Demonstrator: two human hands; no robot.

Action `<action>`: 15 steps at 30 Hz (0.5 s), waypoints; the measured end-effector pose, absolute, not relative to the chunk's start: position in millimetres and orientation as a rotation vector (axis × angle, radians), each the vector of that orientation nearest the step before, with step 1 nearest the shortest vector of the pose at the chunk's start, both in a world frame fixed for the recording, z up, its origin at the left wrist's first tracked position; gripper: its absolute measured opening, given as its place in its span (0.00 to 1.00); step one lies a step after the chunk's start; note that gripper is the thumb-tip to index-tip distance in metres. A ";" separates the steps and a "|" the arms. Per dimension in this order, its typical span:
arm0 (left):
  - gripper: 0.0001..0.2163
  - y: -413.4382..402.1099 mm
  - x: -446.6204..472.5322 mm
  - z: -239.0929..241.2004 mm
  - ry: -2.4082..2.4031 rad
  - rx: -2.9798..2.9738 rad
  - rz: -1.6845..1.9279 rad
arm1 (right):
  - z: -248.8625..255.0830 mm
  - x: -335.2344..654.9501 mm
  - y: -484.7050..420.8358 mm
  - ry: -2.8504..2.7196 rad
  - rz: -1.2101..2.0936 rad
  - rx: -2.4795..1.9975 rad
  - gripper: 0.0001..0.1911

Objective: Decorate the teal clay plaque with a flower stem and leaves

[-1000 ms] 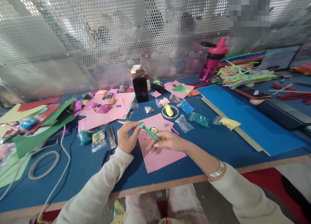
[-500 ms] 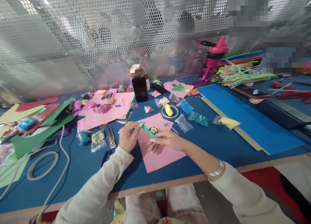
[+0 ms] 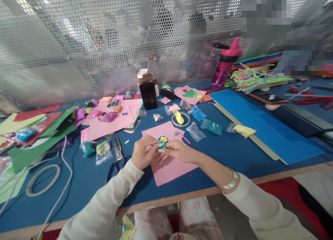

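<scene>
My left hand (image 3: 146,152) and my right hand (image 3: 182,151) meet over a pink sheet of paper (image 3: 173,174). Both pinch one small piece of teal modelling clay (image 3: 162,144), partly hidden by the fingers. Just behind it lies a yellow clay flower (image 3: 163,139) on a dark green round base, on the paper. A thin pink stick (image 3: 186,139) rests at the sheet's right edge, beside a small teal clay bit (image 3: 176,133). Scissors (image 3: 119,153) with dark blue handles lie left of my left hand.
Behind my hands stand a black phone (image 3: 148,96), a lidded cup (image 3: 143,75) and a tape roll (image 3: 187,119) around yellow clay. Clay bags, including a teal one (image 3: 212,126), lie about. A blue board (image 3: 265,125) and pink bottle (image 3: 226,64) are right; cables (image 3: 68,167) run left.
My left hand has moved right, close to my right hand. The teal clay, stretched out as a strip between them before, is now folded or bunched together at the fingertips.
</scene>
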State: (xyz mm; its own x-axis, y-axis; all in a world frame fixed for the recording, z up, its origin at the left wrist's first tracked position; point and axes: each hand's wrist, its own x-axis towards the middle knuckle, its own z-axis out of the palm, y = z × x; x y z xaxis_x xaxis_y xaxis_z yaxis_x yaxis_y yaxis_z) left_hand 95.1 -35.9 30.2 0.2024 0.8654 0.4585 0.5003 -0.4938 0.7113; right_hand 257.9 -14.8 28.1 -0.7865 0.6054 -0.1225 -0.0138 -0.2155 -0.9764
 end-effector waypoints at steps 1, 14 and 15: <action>0.07 -35.0 93.1 30.0 1.318 2.060 1.245 | 27.4 258.1 -14.8 -1.639 2.058 -0.725 0.24; 0.12 -34.3 91.0 31.7 1.185 2.018 1.142 | 22.9 259.9 -9.3 -1.625 1.923 -0.692 0.15; 0.12 -35.5 92.6 31.6 1.149 2.027 1.120 | 22.4 259.9 -9.0 -1.630 1.917 -0.690 0.14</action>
